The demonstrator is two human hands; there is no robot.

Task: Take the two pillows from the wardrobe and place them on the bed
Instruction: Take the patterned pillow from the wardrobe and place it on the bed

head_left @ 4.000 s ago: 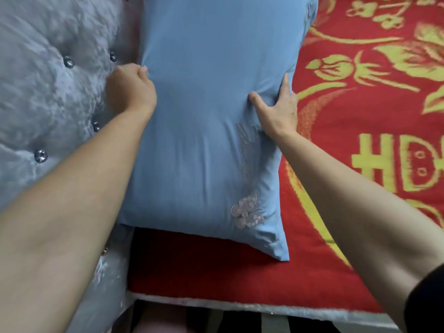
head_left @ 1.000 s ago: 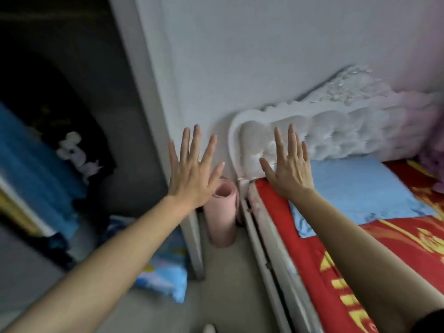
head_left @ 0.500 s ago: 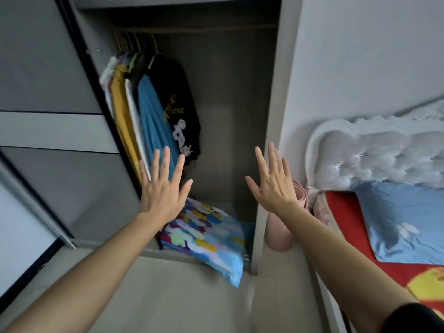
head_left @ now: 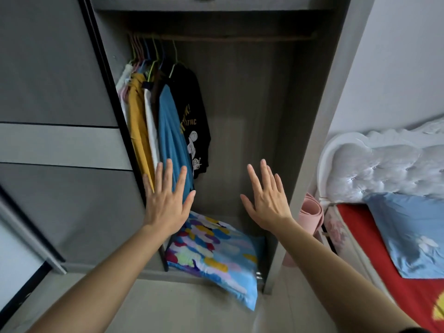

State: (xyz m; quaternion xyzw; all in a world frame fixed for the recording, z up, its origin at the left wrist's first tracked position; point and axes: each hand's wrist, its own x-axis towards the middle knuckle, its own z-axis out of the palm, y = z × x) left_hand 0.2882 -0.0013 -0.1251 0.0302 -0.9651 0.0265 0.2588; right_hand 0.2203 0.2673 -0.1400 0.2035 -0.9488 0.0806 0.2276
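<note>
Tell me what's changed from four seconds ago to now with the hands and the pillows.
Both hands let go of the plain blue pillow, which now lies on the bed by the headboard. The view has swung from the bed to the open wardrobe. The left hand and right hand are now open and empty, raised toward the colourful patterned pillow. That pillow lies in the wardrobe bottom as it did half a second ago, untouched.

Head camera looking down into the wardrobe (head_left: 240,116)

It is facing the open compartment from close by, taking in floor below and bed (head_left: 384,260) at right.
</note>
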